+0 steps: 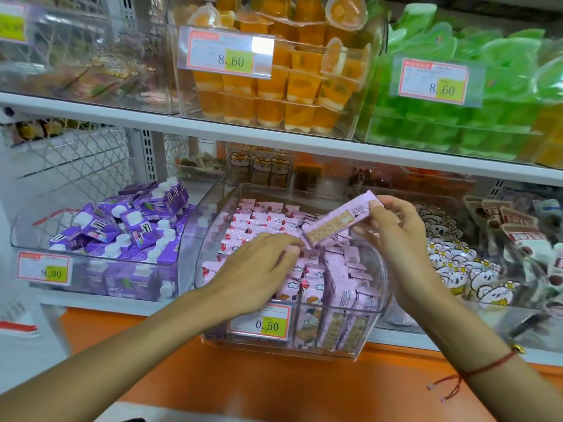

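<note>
Pinches pink packet (335, 223) by its end in right hand (393, 236), rests left hand (253, 266) loosely on binned packets (262, 222). Seems light, crinkly; grip ends.

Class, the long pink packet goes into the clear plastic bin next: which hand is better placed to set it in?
Right, probably. The right hand pinches the long pink packet above the clear plastic bin; the left hand rests on the stacked pink packets inside.
</note>
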Available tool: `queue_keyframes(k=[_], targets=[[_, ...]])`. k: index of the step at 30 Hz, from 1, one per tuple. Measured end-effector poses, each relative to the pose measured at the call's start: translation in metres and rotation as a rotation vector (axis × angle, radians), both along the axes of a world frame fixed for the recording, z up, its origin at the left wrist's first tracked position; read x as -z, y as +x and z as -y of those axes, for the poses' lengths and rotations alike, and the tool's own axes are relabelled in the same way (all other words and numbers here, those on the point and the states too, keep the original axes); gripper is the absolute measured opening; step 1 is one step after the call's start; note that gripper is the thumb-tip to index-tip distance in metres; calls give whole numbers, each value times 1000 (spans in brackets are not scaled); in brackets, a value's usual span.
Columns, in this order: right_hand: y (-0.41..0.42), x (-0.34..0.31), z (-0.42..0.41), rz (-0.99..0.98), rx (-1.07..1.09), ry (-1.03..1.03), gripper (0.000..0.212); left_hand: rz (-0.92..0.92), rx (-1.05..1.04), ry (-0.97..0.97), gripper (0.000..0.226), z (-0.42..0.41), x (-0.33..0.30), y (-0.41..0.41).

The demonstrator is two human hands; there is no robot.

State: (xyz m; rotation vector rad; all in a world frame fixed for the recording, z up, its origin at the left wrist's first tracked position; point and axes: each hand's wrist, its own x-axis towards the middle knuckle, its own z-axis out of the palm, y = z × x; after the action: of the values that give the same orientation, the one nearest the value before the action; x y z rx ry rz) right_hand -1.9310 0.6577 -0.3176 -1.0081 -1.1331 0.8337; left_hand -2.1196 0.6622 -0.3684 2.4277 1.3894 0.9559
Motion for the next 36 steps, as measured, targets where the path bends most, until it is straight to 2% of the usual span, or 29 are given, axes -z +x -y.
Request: queue_keyframes(k=[3, 5, 7, 8, 10, 12, 14, 16, 18, 20, 22, 25, 28, 31, 33, 34, 36], targets=[[-1, 0, 4, -42, -24, 4, 19, 196, -65, -70, 27, 1, -5, -6], [-3, 0, 6, -71, -26, -3, 19, 254, -16, -38, 48, 5, -9, -8], [-4, -1, 7, -144, -41, -56, 17, 221, 63, 45, 70, 8, -11, -7], [-4, 0, 7, -180, -57, -93, 16, 201, 89, 95, 74, 9, -11, -6], [-5, 2, 7, -247, -124, -145, 20, 200, 108, 200, 65, 11, -12, -3], [-6, 2, 9, -278, -192, -170, 25, 276, 104, 243, 44, 10, -15, -1], [-5, 1, 9, -233, -206, -193, 28, 489, 107, 78, 25, 9, -19, -2], [-3, 1, 7, -64, -108, -176, 30, 850, 103, -304, 10, 7, -25, -2], [0, 2, 7, 234, 47, -23, 27, 1043, 47, -567, 24, 4, -26, -3], [2, 4, 11, 485, 110, 160, 29, 1093, 1, -631, 28, 5, -27, -4], [0, 4, 15, 709, 84, 279, 34, 1074, -2, -611, 29, 8, -26, -4], [-7, 6, 19, 1159, 91, 447, 50, 1005, 26, -563, 34, 11, -26, -2], [-14, 10, 17, 1433, 88, 480, 53, 926, -19, -464, 21, 11, -25, 2], [-13, 13, 11, 1499, 72, 491, 41, 884, 24, -395, 13, 10, -25, 7], [-7, 12, 6, 1460, 116, 512, 35, 828, 41, -271, 16, 7, -24, 9], [-4, 11, 2, 1398, 153, 504, 33, 748, 15, -175, 19, 4, -22, 9], [1, 9, -6, 1149, 186, 437, 33, 495, -74, -24, 26, -2, -16, 8]])
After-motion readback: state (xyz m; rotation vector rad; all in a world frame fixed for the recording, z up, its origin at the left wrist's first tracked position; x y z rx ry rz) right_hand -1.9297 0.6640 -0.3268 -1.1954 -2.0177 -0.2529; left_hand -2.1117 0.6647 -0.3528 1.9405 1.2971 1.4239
